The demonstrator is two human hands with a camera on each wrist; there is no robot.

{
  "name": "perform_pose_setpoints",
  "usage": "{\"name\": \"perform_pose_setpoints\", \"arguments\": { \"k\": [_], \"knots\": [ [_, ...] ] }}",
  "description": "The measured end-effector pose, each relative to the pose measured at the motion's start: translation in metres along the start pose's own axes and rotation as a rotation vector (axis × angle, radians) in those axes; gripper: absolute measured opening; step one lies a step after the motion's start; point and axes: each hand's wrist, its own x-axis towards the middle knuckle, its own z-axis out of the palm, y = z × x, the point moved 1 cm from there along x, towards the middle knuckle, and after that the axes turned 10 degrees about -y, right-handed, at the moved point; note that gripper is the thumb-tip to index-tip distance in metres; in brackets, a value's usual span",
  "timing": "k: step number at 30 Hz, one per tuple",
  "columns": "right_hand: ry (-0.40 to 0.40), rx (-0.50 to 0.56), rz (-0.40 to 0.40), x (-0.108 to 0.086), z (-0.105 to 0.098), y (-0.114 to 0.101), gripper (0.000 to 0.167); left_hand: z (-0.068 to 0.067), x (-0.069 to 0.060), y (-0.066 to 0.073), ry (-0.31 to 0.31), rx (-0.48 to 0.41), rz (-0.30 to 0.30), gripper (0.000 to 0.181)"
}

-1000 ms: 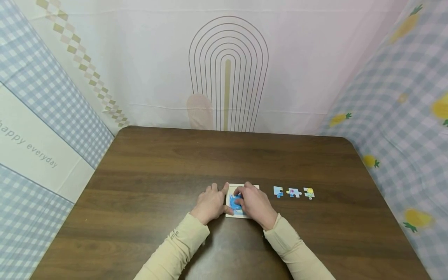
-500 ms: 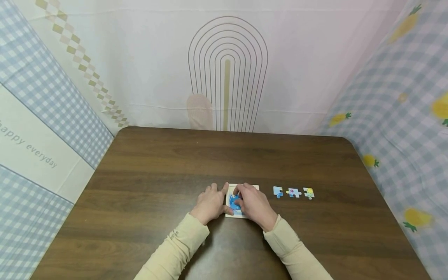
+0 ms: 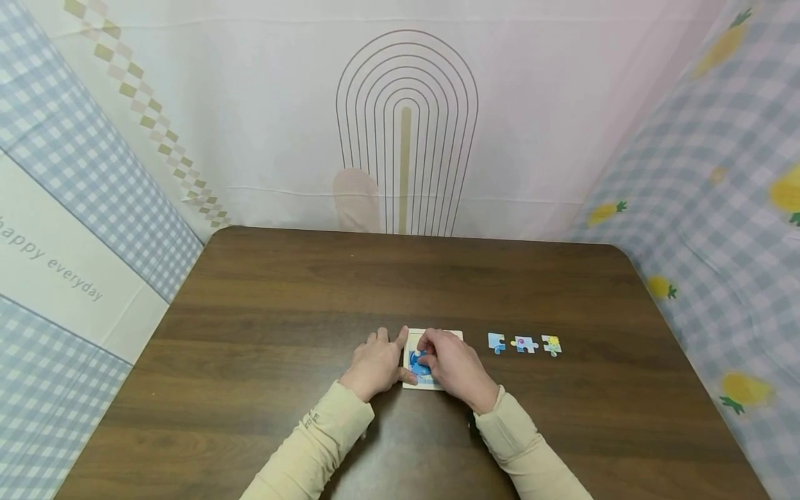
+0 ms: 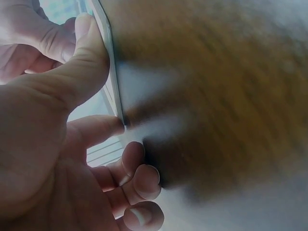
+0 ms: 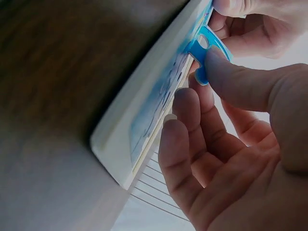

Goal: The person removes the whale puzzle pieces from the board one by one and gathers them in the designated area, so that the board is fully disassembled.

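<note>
A small puzzle board (image 3: 415, 335) with a pale rim lies on the table, and both hands are at it. Along its left side, my left hand (image 3: 373, 364) is spread, thumb extended onto the rim near the front corner and index finger touching the edge near the far corner. In the left wrist view that thumb (image 4: 86, 57) lies on the rim; the other fingers bend loosely beside the board. Over the board, my right hand (image 3: 458, 364) pinches a blue puzzle piece (image 5: 194, 48), which stands tilted against the picture. The hand covers the board's right part.
Right of the board lie three loose puzzle pieces in a row: a light blue one (image 3: 496, 342), a multicoloured one (image 3: 524, 344) and a yellow-patterned one (image 3: 552, 344). The brown wooden table (image 3: 281, 292) ends at a patterned cloth backdrop (image 3: 531, 125).
The blue piece under the right hand has turned and tilted a little, with the right fingers shifting slightly. The left hand, board and loose pieces look unmoved.
</note>
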Motion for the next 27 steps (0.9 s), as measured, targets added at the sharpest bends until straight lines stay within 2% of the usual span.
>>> {"name": "perform_pose_setpoints", "arguments": {
  "k": [27],
  "knots": [
    [-0.009, 0.021, 0.001, -0.0010, -0.0028, -0.0016, 0.015, 0.0001, 0.0003, -0.0006, 0.000, -0.004, 0.006, 0.096]
  ]
}}
